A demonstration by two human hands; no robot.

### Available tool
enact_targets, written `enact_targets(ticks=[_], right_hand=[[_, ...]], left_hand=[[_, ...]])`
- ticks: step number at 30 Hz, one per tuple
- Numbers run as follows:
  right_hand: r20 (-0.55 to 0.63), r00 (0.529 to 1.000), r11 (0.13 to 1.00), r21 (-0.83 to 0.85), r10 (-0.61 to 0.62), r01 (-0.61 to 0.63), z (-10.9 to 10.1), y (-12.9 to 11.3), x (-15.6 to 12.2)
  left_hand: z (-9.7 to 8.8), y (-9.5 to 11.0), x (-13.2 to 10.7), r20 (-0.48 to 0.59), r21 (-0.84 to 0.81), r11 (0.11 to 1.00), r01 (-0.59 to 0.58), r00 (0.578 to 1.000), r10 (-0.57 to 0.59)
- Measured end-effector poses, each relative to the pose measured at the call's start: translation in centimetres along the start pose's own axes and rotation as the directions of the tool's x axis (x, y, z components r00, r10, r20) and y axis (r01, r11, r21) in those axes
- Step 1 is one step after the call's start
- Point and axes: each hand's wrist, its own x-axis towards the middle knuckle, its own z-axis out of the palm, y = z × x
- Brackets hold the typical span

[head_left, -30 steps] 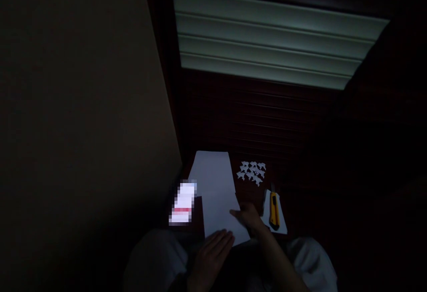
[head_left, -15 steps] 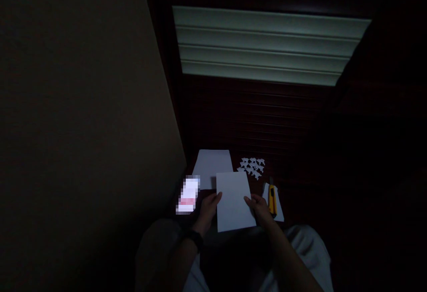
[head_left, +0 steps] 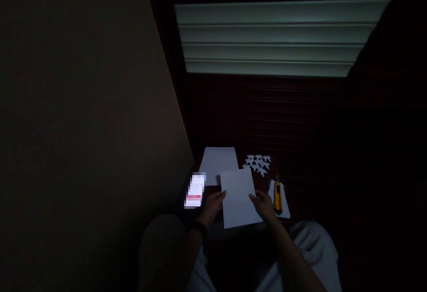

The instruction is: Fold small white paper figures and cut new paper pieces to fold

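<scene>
Between my hands is a blank white sheet of paper (head_left: 240, 201), tilted slightly. My left hand (head_left: 215, 205) pinches its left edge, thumb on top. On the opposite edge, my right hand (head_left: 263, 204) grips it the same way, with the fingers hidden underneath. Behind it lies more white paper (head_left: 218, 161), partly covered by the held sheet. Small folded or cut white paper pieces (head_left: 258, 164) sit in a cluster at the back right. To the right of my right hand, a yellow utility knife (head_left: 278, 198) rests on a smaller piece of white paper (head_left: 286, 210).
A lit phone (head_left: 195, 190), its screen blurred out, stands at the left near the wall (head_left: 133, 105). A dark slatted panel with a pale louvred section (head_left: 273, 38) rises behind the small dark table. My knees flank the table's front. The light is very dim.
The whole view has shifted a little, so everything on the table appears slightly further right and higher. Both hands keep their hold on the sheet.
</scene>
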Motion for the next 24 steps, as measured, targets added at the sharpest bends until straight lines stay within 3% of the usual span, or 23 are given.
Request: enact_targets(ticks=[3,10,17,22,24], right_hand=[[0.001,1.000,1.000,-0.025,-0.011,0.011,-0.2,-0.6,0.1],[0.041,0.998,0.998,-0.047,-0.039,0.041,-0.3,-0.7,0.4],[-0.017,0.995,0.986,-0.135,-0.099,0.095,-0.1,-1.5,0.2],[-0.096,0.995,0.992,-0.126,-0.019,0.006,0.5,-1.8,-0.1],[-0.073,0.997,0.996,-0.083,0.026,-0.032,0.7,-1.8,-0.2]], left_hand=[[0.1,0.1,0.1,-0.047,0.068,0.998,-0.008,0.999,0.011],[-0.2,-1.1,0.9,-0.037,0.108,0.991,-0.082,0.996,0.086],[-0.8,-1.8,1.5,-0.017,0.190,0.977,-0.094,0.995,0.099],[-0.8,-1.1,0.7,0.019,0.170,0.981,-0.093,0.996,0.091],[-0.7,-0.8,0.3,0.048,0.109,0.992,-0.066,0.997,0.061]])
